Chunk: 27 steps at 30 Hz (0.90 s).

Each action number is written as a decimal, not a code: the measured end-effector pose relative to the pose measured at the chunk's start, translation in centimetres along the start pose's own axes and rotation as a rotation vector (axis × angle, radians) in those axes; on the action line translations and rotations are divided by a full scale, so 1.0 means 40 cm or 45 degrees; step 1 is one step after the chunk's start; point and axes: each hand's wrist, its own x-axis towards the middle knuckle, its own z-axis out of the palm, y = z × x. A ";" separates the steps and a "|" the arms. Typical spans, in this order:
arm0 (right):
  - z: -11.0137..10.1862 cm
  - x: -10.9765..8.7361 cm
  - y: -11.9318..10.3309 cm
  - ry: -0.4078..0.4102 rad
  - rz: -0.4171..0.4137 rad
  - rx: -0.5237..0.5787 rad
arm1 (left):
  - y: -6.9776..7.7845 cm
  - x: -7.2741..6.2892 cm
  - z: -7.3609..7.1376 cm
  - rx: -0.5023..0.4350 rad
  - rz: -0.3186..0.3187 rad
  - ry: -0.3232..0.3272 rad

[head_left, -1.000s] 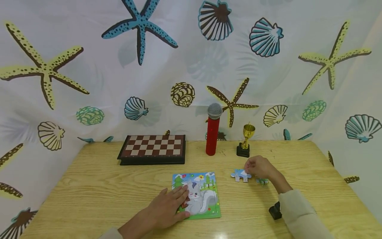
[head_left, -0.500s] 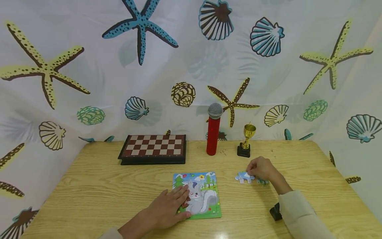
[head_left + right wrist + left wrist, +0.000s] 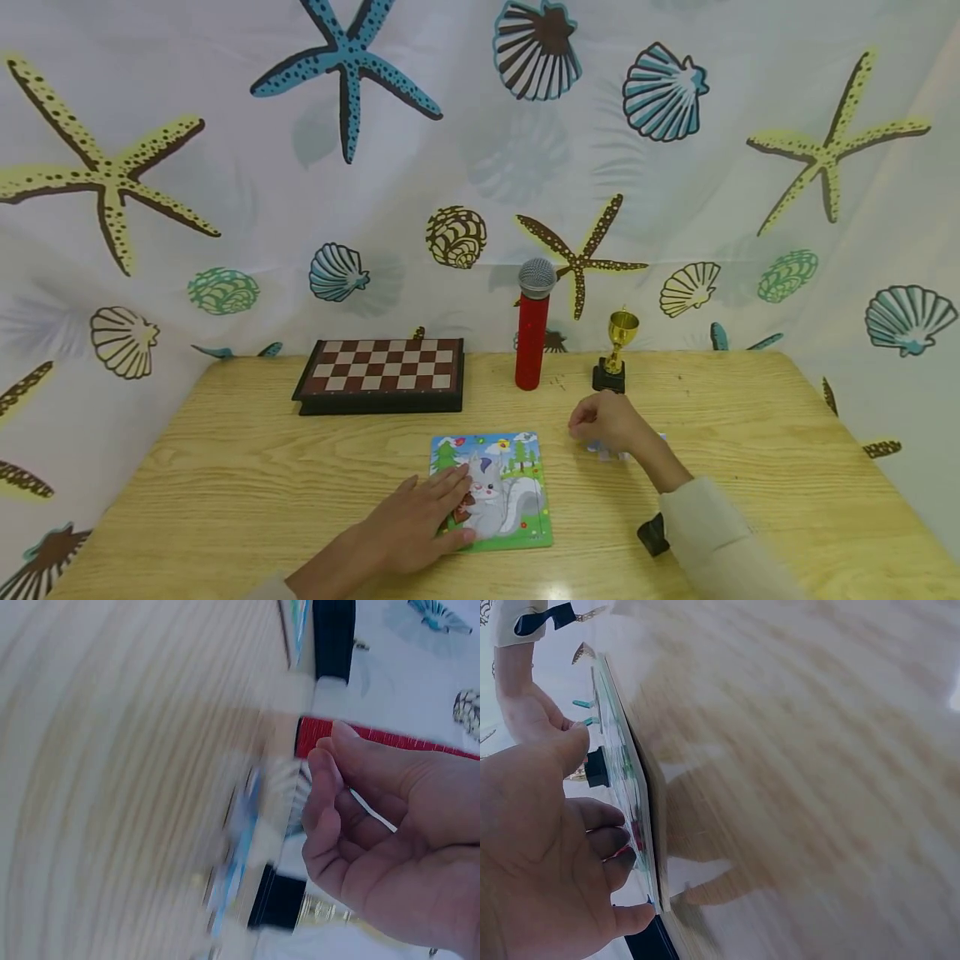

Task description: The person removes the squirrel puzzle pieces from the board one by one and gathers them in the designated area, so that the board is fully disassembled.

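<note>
A square jigsaw puzzle (image 3: 517, 540) with a grey squirrel picture lies on the table, mid-front. My left hand (image 3: 420, 521) rests on its left part, fingers fairly straight over the squirrel; in the left wrist view the fingertips (image 3: 617, 840) meet the picture. Right of the puzzle hovers my right hand (image 3: 611, 423), fingers curled and thumb against the index finger. Nothing shows in that pinch in the right wrist view. Loose blue jigsaw pieces (image 3: 236, 859) lie on the table below that hand, blurred here and partly covered by it in the head view.
Along the back stand a folded checkered board box (image 3: 382, 375), a red microphone (image 3: 531, 333) and a small gold trophy cup (image 3: 619, 342) on a black base. A black object (image 3: 654, 535) shows at the right sleeve. Behind hangs a curtain (image 3: 420, 175) with starfish and shells.
My right hand shifted one piece slightly rightward towards the other, then let go and moved left over the pieces. My left hand has stayed on the puzzle.
</note>
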 end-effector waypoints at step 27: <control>0.209 0.093 -0.201 -0.156 -0.023 0.242 | 0.010 -0.047 0.007 -0.060 0.091 -0.028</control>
